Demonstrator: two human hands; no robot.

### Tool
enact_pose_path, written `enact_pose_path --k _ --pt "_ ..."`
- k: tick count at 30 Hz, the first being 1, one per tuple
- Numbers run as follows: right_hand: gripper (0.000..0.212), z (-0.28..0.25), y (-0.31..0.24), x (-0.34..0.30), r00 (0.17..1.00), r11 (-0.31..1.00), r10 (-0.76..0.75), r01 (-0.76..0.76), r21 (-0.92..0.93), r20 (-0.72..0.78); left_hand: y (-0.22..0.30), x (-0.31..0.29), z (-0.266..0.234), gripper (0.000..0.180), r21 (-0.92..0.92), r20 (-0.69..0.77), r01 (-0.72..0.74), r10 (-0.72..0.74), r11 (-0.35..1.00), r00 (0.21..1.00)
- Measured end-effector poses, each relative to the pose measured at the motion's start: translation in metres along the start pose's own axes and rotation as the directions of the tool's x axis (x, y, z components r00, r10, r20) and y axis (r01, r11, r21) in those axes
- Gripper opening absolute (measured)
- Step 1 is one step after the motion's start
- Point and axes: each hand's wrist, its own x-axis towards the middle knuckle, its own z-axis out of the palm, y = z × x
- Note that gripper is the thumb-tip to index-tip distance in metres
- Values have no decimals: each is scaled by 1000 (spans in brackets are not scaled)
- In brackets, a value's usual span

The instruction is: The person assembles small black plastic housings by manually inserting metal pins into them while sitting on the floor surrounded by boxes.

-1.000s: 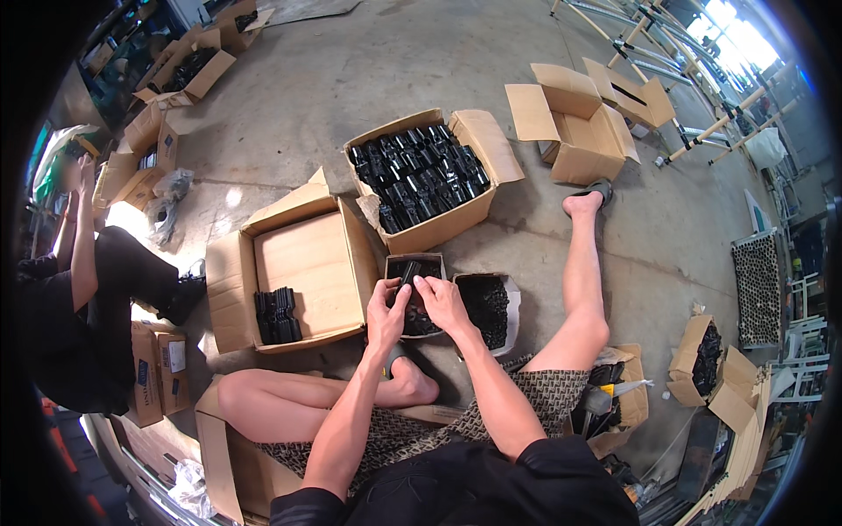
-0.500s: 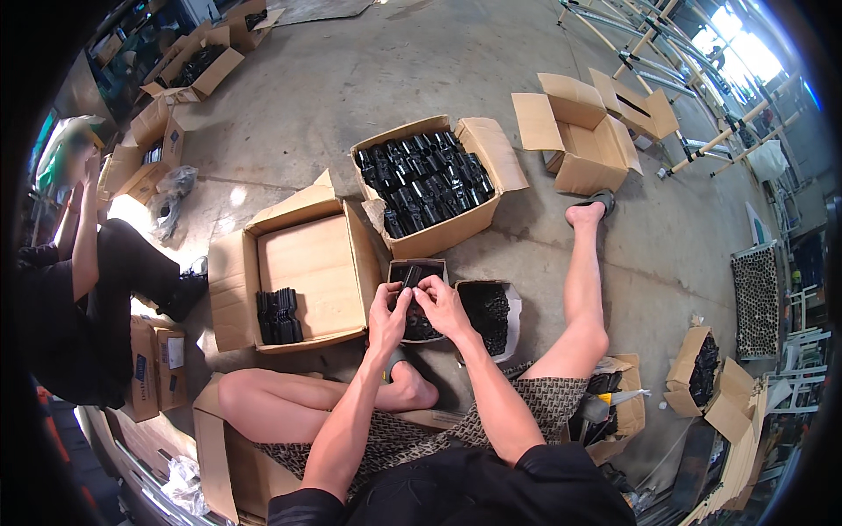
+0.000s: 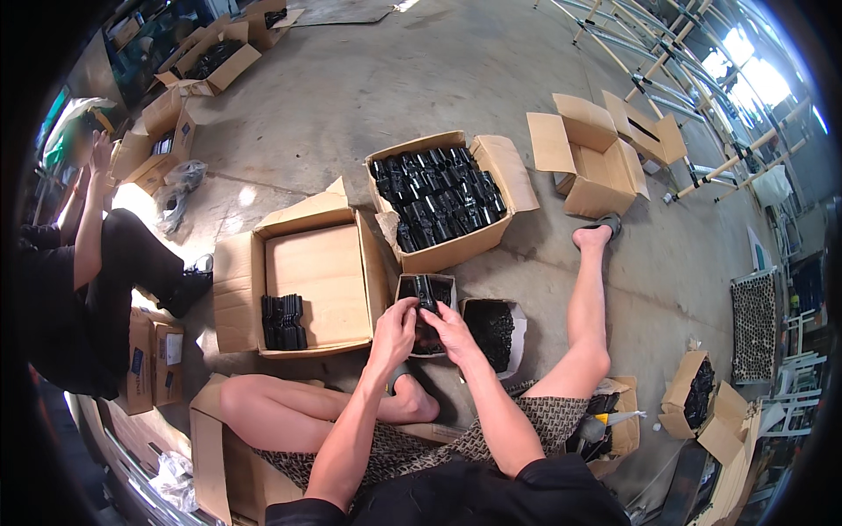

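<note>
A black, shiny tubular fitting (image 3: 425, 290) stands tilted up in the fingers of my right hand (image 3: 452, 333), which is closed around its lower end. My left hand (image 3: 395, 333) is pinched against the fitting's near left side; what its fingertips grip is hidden. Below the hands sits a small carton (image 3: 404, 281) of dark parts, partly covered by them. A second small carton (image 3: 518, 340) beside it holds small black pieces (image 3: 491, 331). Left of these, a large open carton (image 3: 313, 241) has a short row of black fittings (image 3: 282, 322) in its near left corner.
Beyond the hands, a carton (image 3: 469, 243) is packed with black fittings (image 3: 438, 197). An open carton (image 3: 596, 164) stands near my right foot (image 3: 594, 235). Another person (image 3: 83, 289) sits at the left. Pipe racks (image 3: 680, 96) rise at the far right.
The fitting has turned more upright and its end now points away from me. My left hand has slid down to its near side, while my right hand keeps hold. The view has shifted slightly.
</note>
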Motion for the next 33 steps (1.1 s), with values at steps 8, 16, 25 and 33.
enact_pose_path --k 8,16,25,33 --pt "16 -26 -69 74 960 892 -236 153 -425 -152 -14 22 -40 33 53 -110 4 2 999 994" --pt "53 -38 -158 248 738 441 -652 179 -879 -177 -66 42 -84 37 303 -299 100 -5 948 954" --pt "39 -55 -64 199 735 216 -676 130 -968 -53 -121 48 -127 39 477 -695 513 -51 713 717" --pt "23 -32 -52 104 658 281 -745 459 -843 109 -129 41 -119 43 598 -689 670 -143 440 710"
